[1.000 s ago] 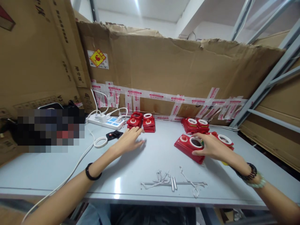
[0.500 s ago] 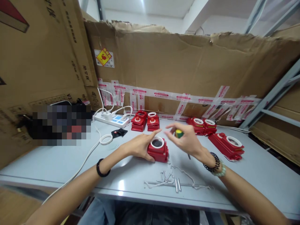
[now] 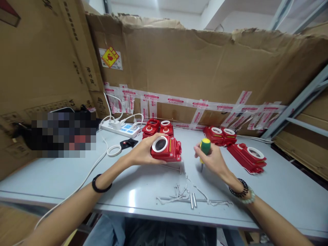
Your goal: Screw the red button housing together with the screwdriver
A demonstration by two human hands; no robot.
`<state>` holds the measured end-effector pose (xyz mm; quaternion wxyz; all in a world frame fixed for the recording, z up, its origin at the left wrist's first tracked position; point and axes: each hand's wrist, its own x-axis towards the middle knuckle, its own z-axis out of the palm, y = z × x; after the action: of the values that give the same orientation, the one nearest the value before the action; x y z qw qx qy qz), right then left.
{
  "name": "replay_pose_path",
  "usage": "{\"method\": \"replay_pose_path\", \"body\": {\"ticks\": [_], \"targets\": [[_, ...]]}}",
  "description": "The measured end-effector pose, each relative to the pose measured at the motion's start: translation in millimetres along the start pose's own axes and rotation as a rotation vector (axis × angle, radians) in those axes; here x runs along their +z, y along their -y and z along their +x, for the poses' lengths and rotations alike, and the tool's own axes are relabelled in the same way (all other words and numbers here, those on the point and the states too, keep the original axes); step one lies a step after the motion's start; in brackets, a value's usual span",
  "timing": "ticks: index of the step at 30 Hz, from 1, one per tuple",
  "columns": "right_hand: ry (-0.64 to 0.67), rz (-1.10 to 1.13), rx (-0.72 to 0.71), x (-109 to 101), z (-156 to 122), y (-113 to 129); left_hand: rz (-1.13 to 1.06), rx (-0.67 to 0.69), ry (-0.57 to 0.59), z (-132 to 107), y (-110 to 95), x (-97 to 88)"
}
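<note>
My left hand [image 3: 143, 150] grips a red housing [image 3: 173, 150] with a white ring around a dark round window, raised and tilted over the table. Below its right end, a thin rod-like piece [image 3: 174, 168] shows. In my right hand [image 3: 214, 159] is a screwdriver [image 3: 205, 146] with a green and yellow handle, its shaft pointing down toward the tabletop. Nearer to me lie several silver screws [image 3: 178, 192], two short metal pins [image 3: 193, 201], a long thin rod [image 3: 215, 201] and a whitish cord [image 3: 201, 194].
Similar red housings stand at the back [image 3: 150, 128] and on the right [image 3: 247, 158]. A power strip [image 3: 120, 129] with white plugs, a loose white ring [image 3: 114, 150] and a small black piece [image 3: 128, 143] lie at left. Cardboard [image 3: 179, 65] walls the table's back.
My left hand has lifted and tilted the red housing, moving it slightly left. My right hand has turned the screwdriver upright and come lower. The view has shifted a little.
</note>
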<state>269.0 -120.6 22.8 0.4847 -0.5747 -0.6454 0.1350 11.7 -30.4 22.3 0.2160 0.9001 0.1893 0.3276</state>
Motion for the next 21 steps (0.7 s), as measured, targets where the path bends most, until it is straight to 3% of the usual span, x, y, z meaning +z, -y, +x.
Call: {"method": "replay_pose_path", "body": {"ticks": [4, 10, 21], "targets": [[0.057, -0.01, 0.027, 6.8, -4.0, 7.0, 0.038, 0.051, -0.1, 0.6, -1.1, -0.1], [0.192, 0.041, 0.064, 14.5, -8.5, 26.2, 0.162, 0.085, -0.14, 1.4, -3.6, 6.9], [0.241, 0.007, 0.064, 20.9, -7.3, 17.4, 0.332, 0.133, -0.15, 0.7, -9.9, 11.5]]}}
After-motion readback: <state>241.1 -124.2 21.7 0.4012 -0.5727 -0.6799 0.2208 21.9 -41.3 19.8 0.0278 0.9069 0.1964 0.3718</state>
